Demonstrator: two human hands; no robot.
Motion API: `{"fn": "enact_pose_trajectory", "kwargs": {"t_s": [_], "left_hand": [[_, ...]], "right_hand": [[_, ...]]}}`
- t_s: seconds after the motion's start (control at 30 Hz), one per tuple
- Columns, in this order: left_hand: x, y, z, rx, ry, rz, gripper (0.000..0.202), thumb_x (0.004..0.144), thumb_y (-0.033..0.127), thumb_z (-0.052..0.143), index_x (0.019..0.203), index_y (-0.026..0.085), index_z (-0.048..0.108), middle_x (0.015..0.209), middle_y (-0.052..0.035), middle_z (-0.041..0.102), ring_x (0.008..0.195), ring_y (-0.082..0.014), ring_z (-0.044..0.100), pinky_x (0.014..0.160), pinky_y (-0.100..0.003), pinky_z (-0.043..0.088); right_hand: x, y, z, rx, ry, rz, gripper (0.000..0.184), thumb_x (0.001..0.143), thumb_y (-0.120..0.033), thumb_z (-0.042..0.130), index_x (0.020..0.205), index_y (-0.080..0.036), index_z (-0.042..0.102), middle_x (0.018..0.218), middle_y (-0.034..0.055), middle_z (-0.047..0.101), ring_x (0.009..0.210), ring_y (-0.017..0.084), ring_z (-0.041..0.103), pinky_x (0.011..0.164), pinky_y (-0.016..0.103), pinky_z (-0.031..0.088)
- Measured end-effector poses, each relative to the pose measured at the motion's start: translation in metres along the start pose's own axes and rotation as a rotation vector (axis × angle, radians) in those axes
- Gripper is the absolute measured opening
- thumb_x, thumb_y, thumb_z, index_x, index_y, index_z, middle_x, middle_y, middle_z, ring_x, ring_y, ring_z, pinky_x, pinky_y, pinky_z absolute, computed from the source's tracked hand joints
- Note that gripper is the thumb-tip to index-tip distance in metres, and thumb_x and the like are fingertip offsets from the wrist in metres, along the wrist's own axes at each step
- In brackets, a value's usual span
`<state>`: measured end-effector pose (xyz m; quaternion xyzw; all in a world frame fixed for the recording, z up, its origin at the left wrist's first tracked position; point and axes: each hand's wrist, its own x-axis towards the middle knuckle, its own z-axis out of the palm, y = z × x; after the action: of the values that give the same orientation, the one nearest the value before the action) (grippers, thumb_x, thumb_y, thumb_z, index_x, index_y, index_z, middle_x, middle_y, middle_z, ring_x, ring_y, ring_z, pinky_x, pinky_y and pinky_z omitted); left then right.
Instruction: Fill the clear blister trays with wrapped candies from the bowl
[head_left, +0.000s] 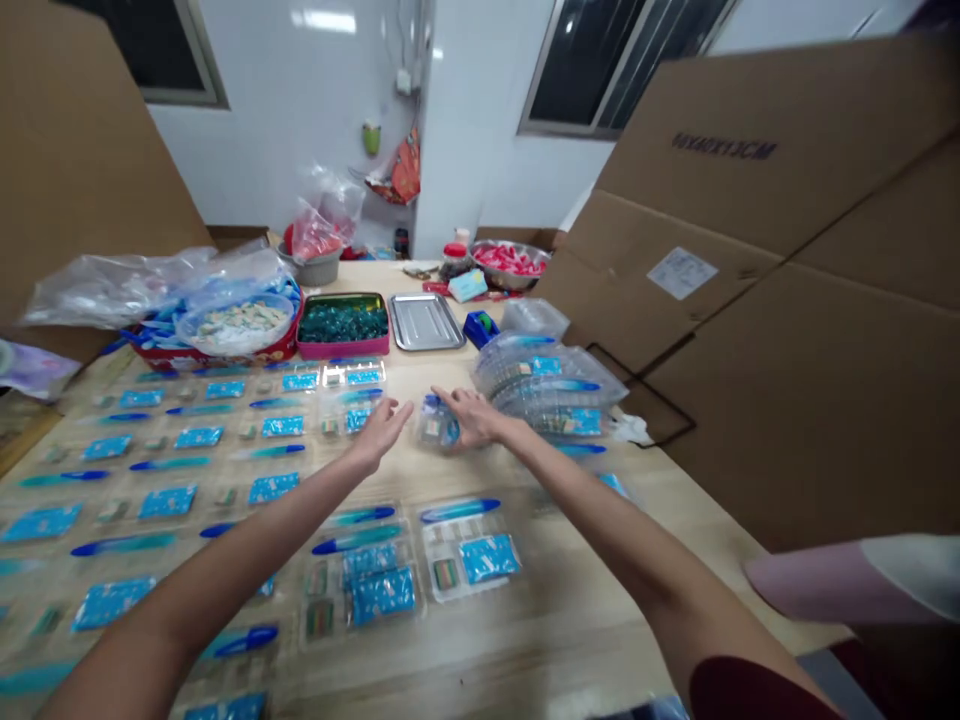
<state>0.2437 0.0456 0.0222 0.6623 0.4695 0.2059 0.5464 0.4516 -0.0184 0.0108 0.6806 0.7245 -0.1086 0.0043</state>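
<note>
My right hand [474, 415] grips a small clear plastic tray [433, 428] above the middle of the table; blue shows through it, but motion blur hides its details. To the left, my left hand [384, 436] hovers with fingers apart and nothing in them, close to a filled tray [352, 418]. Nearer to me lies a clear tray [472, 550] with a blue pen-shaped tool, a blue patterned packet and a small striped block. Beside it sit two overlapping filled trays [360, 580]. Filled trays [559, 390] are stacked beyond my right hand.
Rows of similar trays [169, 465] cover the left side. At the back stand a pink box of teal pieces [343, 348], a metal tray [427, 322], a tub of pale pieces [236, 325] and a blue tape dispenser [480, 328]. Large cardboard [750, 260] walls the right.
</note>
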Motion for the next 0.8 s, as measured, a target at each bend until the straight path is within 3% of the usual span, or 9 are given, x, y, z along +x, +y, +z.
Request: {"fn": "enact_pose_trajectory", "kwargs": {"t_s": [0.1,0.2,0.3,0.4,0.47,0.53,0.63,0.73,0.8], "left_hand": [[0.006,-0.005,0.009,0.056,-0.033,-0.046,0.037,0.083,0.045,0.054,0.105,0.015,0.054,0.104,-0.0117,0.061,0.094,-0.0210,0.059,0.074,-0.028,0.046],[0.013,-0.012,0.022,0.095,-0.054,-0.067,0.041,0.077,0.040,0.063,0.108,0.014,0.054,0.102,-0.0123,0.063,0.086,-0.0205,0.061,0.065,-0.026,0.047],[0.019,-0.015,0.032,0.152,-0.050,-0.096,0.046,0.074,0.033,0.066,0.113,0.013,0.053,0.108,-0.0144,0.063,0.086,-0.0206,0.062,0.060,-0.024,0.046],[0.025,-0.014,0.038,0.205,-0.032,-0.114,0.043,0.074,0.028,0.065,0.113,0.013,0.054,0.112,-0.0155,0.062,0.088,-0.0212,0.062,0.058,-0.022,0.045],[0.028,-0.012,0.042,0.229,-0.028,-0.126,0.039,0.073,0.026,0.065,0.109,0.012,0.057,0.108,-0.0156,0.063,0.085,-0.0218,0.064,0.055,-0.022,0.044],[0.028,-0.010,0.046,0.241,-0.030,-0.139,0.033,0.072,0.022,0.064,0.103,0.010,0.060,0.098,-0.0152,0.066,0.078,-0.0225,0.064,0.052,-0.023,0.043],[0.017,-0.004,0.048,0.230,-0.019,-0.145,0.027,0.071,0.016,0.063,0.098,0.009,0.060,0.086,-0.0130,0.066,0.070,-0.0214,0.063,0.049,-0.024,0.042],[-0.009,0.008,0.040,0.189,0.010,-0.124,0.026,0.074,0.016,0.060,0.099,0.011,0.056,0.086,-0.0104,0.063,0.069,-0.0178,0.061,0.048,-0.021,0.042],[-0.035,0.017,0.031,0.154,0.013,-0.100,0.026,0.075,0.018,0.060,0.100,0.014,0.053,0.087,-0.0071,0.062,0.068,-0.0149,0.059,0.049,-0.020,0.043]], "right_hand": [[0.002,-0.004,0.009,-0.012,-0.038,-0.008,0.127,0.049,-0.052,0.080,0.150,-0.018,0.012,0.127,0.0212,0.045,0.116,0.040,0.044,0.096,0.050,0.031],[-0.001,-0.005,0.010,0.056,-0.041,0.013,0.128,0.049,-0.058,0.078,0.150,-0.018,0.010,0.145,0.0262,0.028,0.134,0.045,0.024,0.104,0.060,0.017],[-0.017,-0.009,0.013,0.293,0.155,0.136,0.118,0.059,-0.065,0.069,0.150,-0.019,0.010,0.154,0.0212,0.014,0.142,0.038,0.006,0.109,0.059,0.009],[-0.037,-0.018,0.025,0.682,0.508,0.410,0.100,0.065,-0.062,0.065,0.145,-0.016,0.027,0.150,0.0171,0.030,0.141,0.033,0.018,0.112,0.050,0.019],[-0.045,-0.025,0.036,0.975,0.620,0.567,0.087,0.063,-0.056,0.069,0.136,-0.016,0.042,0.139,0.0150,0.048,0.133,0.033,0.036,0.108,0.046,0.029],[-0.049,-0.029,0.044,1.171,0.632,0.645,0.073,0.063,-0.051,0.069,0.125,-0.017,0.054,0.125,0.0123,0.061,0.121,0.031,0.051,0.102,0.043,0.039],[-0.048,-0.034,0.044,1.231,0.621,0.685,0.057,0.065,-0.048,0.068,0.112,-0.016,0.062,0.109,0.0118,0.069,0.107,0.029,0.061,0.094,0.040,0.046],[-0.055,-0.040,0.032,1.239,0.636,0.690,0.057,0.063,-0.045,0.071,0.109,-0.015,0.063,0.109,0.0127,0.069,0.110,0.030,0.060,0.095,0.041,0.046],[-0.071,-0.048,0.023,1.211,0.661,0.664,0.064,0.062,-0.045,0.072,0.118,-0.016,0.059,0.121,0.0122,0.064,0.121,0.031,0.052,0.101,0.042,0.041]]}}
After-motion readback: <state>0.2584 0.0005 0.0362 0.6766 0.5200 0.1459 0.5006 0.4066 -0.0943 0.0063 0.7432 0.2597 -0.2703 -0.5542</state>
